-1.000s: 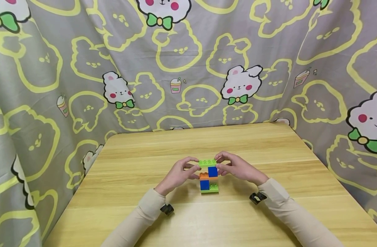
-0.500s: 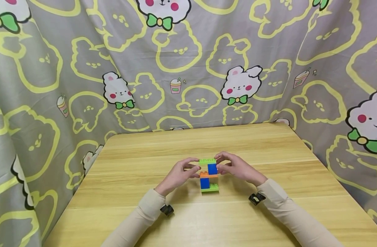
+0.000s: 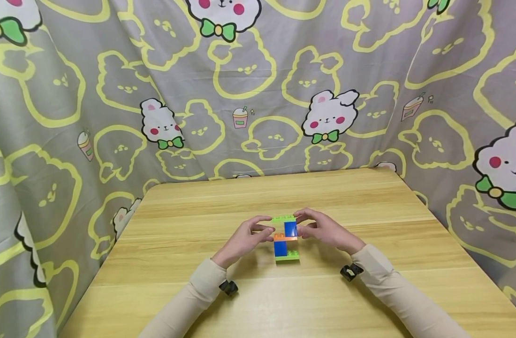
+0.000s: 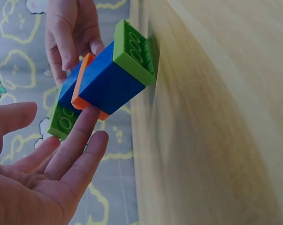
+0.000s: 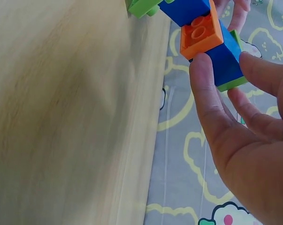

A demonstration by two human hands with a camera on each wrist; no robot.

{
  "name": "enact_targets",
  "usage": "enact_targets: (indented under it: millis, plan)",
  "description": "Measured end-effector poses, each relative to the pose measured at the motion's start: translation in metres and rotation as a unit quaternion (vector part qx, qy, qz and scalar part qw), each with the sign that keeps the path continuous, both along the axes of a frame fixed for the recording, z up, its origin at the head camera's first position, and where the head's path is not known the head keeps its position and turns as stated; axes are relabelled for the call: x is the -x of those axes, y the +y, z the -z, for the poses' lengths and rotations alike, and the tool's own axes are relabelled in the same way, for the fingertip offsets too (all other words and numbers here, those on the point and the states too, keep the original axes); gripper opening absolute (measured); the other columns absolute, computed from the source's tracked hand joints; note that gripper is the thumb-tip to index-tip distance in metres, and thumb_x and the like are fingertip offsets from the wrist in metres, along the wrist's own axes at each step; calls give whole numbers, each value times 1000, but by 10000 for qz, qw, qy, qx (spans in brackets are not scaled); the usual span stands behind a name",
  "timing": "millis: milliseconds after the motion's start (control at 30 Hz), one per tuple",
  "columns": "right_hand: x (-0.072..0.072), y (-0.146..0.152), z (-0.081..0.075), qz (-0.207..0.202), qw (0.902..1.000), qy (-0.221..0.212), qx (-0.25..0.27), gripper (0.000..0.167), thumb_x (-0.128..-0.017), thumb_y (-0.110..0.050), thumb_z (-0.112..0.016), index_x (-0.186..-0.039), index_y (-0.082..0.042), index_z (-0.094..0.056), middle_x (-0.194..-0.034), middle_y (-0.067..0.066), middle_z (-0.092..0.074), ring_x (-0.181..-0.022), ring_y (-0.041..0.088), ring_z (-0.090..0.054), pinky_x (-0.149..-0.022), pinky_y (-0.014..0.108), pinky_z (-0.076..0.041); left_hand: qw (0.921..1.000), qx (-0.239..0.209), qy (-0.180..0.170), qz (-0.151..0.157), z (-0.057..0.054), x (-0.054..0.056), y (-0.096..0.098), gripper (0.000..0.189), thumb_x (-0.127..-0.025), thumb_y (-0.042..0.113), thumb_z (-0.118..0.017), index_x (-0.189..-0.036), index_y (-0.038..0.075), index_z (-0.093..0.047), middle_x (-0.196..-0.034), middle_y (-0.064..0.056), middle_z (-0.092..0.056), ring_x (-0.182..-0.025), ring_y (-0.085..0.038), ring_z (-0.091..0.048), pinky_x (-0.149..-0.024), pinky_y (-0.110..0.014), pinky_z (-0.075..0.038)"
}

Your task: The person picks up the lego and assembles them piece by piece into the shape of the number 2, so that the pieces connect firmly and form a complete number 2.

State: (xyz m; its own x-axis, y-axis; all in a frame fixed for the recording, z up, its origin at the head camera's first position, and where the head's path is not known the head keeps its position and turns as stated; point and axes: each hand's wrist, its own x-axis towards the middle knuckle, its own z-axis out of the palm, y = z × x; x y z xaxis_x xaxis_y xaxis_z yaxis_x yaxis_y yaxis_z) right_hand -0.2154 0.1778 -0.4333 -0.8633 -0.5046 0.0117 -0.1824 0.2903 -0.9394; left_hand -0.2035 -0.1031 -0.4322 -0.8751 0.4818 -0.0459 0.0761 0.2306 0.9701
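Note:
A stack of toy building bricks point(image 3: 280, 249) stands at the table's middle, between both hands. From the bottom it runs light green, blue, orange, blue, light green, the blue bricks set at opposite sides. It leans back slightly; whether its base fully touches the table I cannot tell. My left hand point(image 3: 247, 238) touches its left side with near-straight fingers point(image 4: 85, 129) at the orange brick point(image 4: 80, 86) and the upper green brick point(image 4: 62, 123). The left thumb is apart from it. My right hand point(image 3: 325, 229) pinches the upper blue brick point(image 5: 225, 58) between thumb and fingers.
The stack and hands are over a wood-grain table point(image 3: 258, 305). Behind and at both sides hangs a grey curtain point(image 3: 258, 61) with yellow outlines and cartoon rabbits. Both wrists carry small black devices, one on the left point(image 3: 229, 288), one on the right point(image 3: 351, 272).
The brick stack has tipped back a little, so its front faces show more and its top studs less. Both hands keep nearly the same place.

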Motion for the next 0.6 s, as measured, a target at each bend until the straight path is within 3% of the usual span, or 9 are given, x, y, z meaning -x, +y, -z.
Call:
enact_targets:
  millis: [300,600]
  plan:
    - [0,-2,0,108,9997,-139,-144,47,-103,-13,-63,-144,5,-49,-138,25,-57,-106,27,-69,-92,43,-59,9998,-106,-164,-52,2,2,0,52,-103,29,-63,-147,5,-49,-131,-21,-65,-112,-39,-70,-105,-51,-51]
    - [2,-1,6,78,9992,-122,-371,52,-102,-16,-64,-146,7,-48,-137,24,-56,-106,27,-69,-92,42,-58,9997,188,-153,-66,6,3,2,55,-105,29,-61,-152,5,-47,-130,-23,-65,-112,-34,-70,-103,-46,-53]
